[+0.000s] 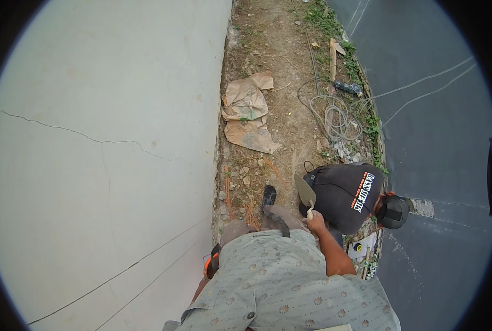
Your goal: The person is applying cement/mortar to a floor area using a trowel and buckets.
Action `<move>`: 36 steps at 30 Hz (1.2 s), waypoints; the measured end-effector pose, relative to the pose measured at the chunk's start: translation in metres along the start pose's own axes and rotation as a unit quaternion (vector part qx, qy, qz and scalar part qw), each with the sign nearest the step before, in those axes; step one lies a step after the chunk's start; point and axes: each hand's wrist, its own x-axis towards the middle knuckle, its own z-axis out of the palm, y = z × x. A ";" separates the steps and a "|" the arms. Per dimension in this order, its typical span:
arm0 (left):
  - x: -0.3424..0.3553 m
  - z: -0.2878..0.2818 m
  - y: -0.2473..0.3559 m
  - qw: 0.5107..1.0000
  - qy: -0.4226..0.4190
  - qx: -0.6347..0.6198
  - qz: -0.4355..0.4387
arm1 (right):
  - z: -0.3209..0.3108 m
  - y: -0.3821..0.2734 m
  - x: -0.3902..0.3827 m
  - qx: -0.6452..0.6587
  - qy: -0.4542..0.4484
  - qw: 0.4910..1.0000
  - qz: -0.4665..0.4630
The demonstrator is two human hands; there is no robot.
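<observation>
My right hand (315, 222) is closed around the handle of a trowel (305, 192), in front of my right hip. The trowel's flat grey blade points forward, away from me, and appears beside the back of a crouching co-worker (342, 193) in a dark shirt and a cap. On my left side, part of my left arm (199, 289) shows below an orange and black thing (211, 265) that I cannot make out. The fingers of my left hand are not distinguishable there.
A pale wall (119, 110) runs along the left, a dark grey wall (428, 127) along the right. Crumpled brown paper (247, 102) lies on the dirt path (290, 55). Farther right are a coiled cable (339, 121), an angle grinder (347, 88) and a wooden plank (332, 60).
</observation>
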 end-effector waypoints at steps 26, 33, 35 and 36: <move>0.111 -0.276 0.437 0.997 -0.065 0.000 0.033 | -0.177 -0.083 0.212 0.155 -0.004 0.944 0.293; 0.113 -0.364 0.585 0.995 -0.066 -0.028 0.069 | -0.228 -0.104 0.312 0.317 0.098 0.888 0.319; 0.125 -0.369 0.609 0.995 -0.067 -0.067 0.044 | -0.227 -0.097 0.336 0.281 0.120 0.906 0.295; 0.121 -0.373 0.635 0.992 -0.078 -0.093 0.039 | -0.221 -0.084 0.343 0.283 0.125 0.902 0.301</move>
